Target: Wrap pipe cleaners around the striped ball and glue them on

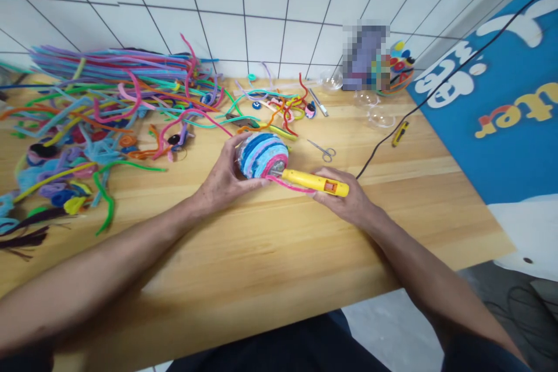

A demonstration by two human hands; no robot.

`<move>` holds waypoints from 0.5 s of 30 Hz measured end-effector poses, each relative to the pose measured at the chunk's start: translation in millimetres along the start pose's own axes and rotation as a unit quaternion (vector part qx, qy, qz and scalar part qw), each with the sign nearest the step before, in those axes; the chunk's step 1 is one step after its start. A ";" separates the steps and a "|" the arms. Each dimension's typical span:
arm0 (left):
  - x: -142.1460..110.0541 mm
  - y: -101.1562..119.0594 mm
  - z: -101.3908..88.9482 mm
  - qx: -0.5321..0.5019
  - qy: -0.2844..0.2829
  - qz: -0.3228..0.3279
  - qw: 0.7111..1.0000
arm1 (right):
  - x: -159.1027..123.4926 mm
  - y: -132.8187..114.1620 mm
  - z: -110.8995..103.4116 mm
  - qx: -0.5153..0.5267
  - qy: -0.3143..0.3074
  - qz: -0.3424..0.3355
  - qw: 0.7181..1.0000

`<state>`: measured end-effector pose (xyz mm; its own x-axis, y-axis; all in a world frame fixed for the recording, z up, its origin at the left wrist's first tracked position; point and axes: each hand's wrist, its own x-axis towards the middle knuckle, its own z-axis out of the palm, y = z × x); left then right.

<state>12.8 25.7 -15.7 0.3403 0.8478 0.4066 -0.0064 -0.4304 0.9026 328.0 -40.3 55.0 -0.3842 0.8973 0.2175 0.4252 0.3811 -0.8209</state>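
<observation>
My left hand [222,177] is closed around a ball [263,154] wound with blue, light blue, lilac and pink pipe cleaner. A see-through patch of the ball shows at its right side. In my right hand [344,195] is a yellow hot glue gun [316,181], its metal nozzle close to that patch; whether it touches cannot be made out. A loose pink pipe cleaner [291,187] runs from the ball's lower edge to the fingers of my right hand, below the glue gun.
Small scissors [323,151] lie beyond my hands. A heap of coloured pipe cleaners [117,67] covers the left and back of the wooden table [270,261]. At the right are clear plastic domes [381,117], a yellow cutter [400,134] and a black cord [392,132]. A tiled wall [261,6] stands behind.
</observation>
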 end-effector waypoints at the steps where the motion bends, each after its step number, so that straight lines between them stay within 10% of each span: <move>1: -0.2 -0.1 0.0 0.000 -0.002 0.001 1.000 | -0.3 1.5 -1.0 0.005 0.019 0.020 1.000; 9: -0.3 -4.2 -3.3 0.034 0.007 0.010 0.999 | 10.0 57.7 -55.7 -0.035 0.328 0.180 0.927; 15: -0.7 -9.5 -0.1 0.013 0.014 0.000 1.000 | 13.0 101.0 -88.8 -0.110 0.319 0.284 0.898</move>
<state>12.5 29.3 -24.6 0.3132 0.8561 0.4111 0.0185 -0.4383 0.8986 438.8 29.6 21.8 0.4626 0.8793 0.1130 0.5832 -0.2058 -0.7859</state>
